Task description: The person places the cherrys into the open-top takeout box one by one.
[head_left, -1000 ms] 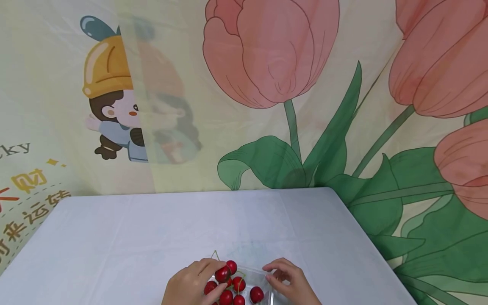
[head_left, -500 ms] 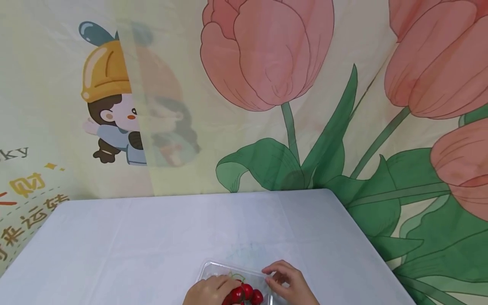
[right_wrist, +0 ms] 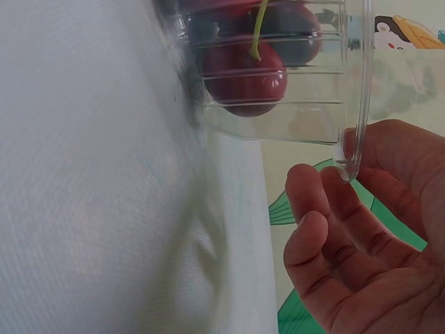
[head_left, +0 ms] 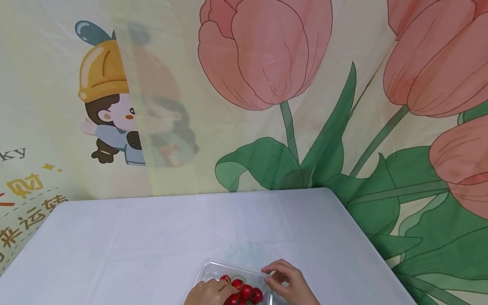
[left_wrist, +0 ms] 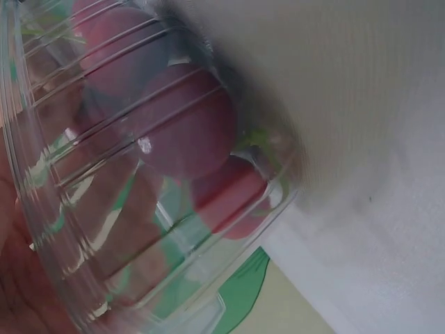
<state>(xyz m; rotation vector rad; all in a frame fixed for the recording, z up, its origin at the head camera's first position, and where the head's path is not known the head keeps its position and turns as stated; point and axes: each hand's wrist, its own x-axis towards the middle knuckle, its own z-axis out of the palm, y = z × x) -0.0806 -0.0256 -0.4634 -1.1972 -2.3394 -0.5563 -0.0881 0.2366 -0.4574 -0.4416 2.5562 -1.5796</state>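
Note:
Several red cherries [head_left: 247, 292] with green stems lie in a clear plastic box [head_left: 219, 267] at the bottom of the head view. My left hand [head_left: 207, 293] reaches into the box from the left, its fingers against the cherries. Whether it grips one is hidden by the back of the hand. The left wrist view shows this hand, blurred, through the ribbed wall, beside cherries [left_wrist: 184, 122]. At the box's right corner, my right hand [head_left: 287, 279] pinches the rim between thumb and forefinger. In the right wrist view its other fingers [right_wrist: 306, 240] curl loosely below the rim [right_wrist: 358, 90].
A white cloth covers the table [head_left: 164, 233] under the box. Behind it hangs a curtain [head_left: 183, 178] printed with pink tulips and a cartoon child. The table's right edge slopes down toward the lower right.
My left hand, earlier raised with cherries in its fingers, has come to the right and down into the box. The cherries now lie bunched toward its right side. My right hand stays at the rim.

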